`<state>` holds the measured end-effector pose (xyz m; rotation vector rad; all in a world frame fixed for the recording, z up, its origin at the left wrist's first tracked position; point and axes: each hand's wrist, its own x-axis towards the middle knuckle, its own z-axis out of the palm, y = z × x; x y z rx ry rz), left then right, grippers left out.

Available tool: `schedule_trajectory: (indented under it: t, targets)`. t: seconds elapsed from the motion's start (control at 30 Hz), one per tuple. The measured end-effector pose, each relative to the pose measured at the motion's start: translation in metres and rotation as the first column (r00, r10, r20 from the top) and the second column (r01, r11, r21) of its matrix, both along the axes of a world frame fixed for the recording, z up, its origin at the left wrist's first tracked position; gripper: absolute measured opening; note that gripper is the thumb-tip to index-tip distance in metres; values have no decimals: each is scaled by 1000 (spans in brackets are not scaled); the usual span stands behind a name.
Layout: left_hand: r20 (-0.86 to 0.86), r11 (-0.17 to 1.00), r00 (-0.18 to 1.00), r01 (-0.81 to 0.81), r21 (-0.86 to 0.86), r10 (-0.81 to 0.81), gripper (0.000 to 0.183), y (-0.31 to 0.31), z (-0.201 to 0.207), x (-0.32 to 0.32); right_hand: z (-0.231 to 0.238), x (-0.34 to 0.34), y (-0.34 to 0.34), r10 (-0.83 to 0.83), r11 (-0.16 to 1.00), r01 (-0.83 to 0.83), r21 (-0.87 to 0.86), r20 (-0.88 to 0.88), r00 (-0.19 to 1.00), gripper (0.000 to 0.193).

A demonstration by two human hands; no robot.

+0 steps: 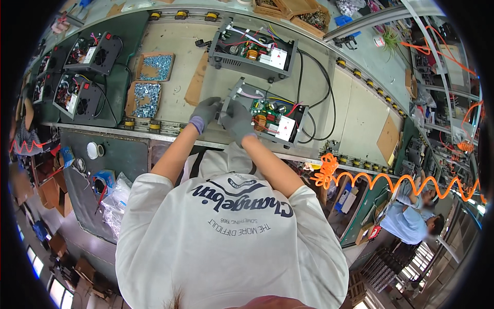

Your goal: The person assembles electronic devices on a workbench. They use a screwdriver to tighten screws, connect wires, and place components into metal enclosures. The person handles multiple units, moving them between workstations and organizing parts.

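Observation:
An open grey metal case [284, 109] lies on the bench in front of me, with a green circuit board, copper coils, coloured wires and a white label plate inside. My right hand [237, 121], in a grey glove, is closed over the left end of this case. Beside it my left hand [207, 112], also gloved, has its fingers bent against the outer side of the same end. Whatever is between the left fingertips is hidden. Just behind stands a second open case [252, 49] of the same kind. A black cable [329, 87] loops to the right of both cases.
Two shallow trays of small metal fasteners [157, 67] sit left of my hands, near a flat piece of cardboard [197, 82]. Several black units [77, 95] stand on a green surface further left. An orange coiled hose [391, 181] crosses at right, near another person [406, 221].

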<state>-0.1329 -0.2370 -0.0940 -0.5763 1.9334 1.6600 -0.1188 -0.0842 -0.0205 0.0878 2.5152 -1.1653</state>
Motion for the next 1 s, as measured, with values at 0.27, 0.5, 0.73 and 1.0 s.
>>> schedule_trajectory:
  t: [0.27, 0.5, 0.73, 1.0]
  targets:
    - [-662, 812, 670, -151, -564, -335, 39, 6, 65, 12, 53, 48, 123, -86, 955, 68, -287, -53, 995, 27]
    - [-31, 197, 510, 274, -941, -860, 59, 72, 82, -41, 37, 16, 193, -295, 943, 268, -197, -126, 947, 24]
    - [-612, 897, 700, 95, -431, -368, 29, 50, 64, -46, 22, -18, 184, 40, 999, -36, 28, -162, 986, 21]
    - [-512, 952, 806, 199, -234, -295, 24, 10, 66, -19, 18, -26, 155, 418, 897, -392, 205, -101, 903, 20]
